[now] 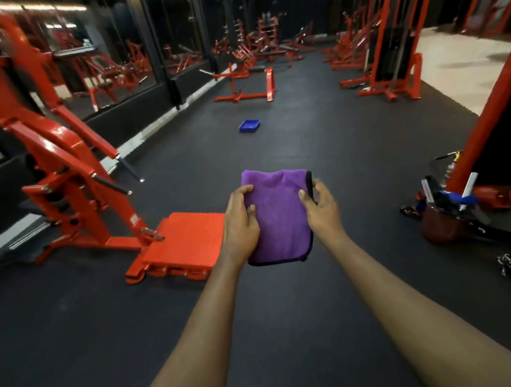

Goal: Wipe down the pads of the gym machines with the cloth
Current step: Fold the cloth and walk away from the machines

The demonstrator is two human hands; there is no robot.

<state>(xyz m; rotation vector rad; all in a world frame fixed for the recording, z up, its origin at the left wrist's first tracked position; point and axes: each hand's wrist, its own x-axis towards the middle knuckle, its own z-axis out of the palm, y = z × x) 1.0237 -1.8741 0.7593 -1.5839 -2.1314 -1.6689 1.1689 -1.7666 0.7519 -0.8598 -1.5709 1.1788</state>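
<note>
A folded purple cloth (279,218) with a dark trim is held in the air over the dark rubber floor (334,147), near the middle of the view. The left hand (240,220) grips its 9 o'clock edge, thumb lying on the fabric and fingers curled over the upper corner. The right hand (320,209) pinches the 3 o'clock edge between thumb and fingers. The hands are apart, with the cloth stretched between them.

At 9 o'clock from the cloth stands a red gym machine (66,161), its flat red footplate (186,244) low on the floor beside the left wrist. At 12 o'clock, well apart, a blue tray (249,125) sits on the floor. At 3 o'clock a dark red bucket (441,225) holds bars and straps. More red machines (264,42) crowd the far end at 12 o'clock
</note>
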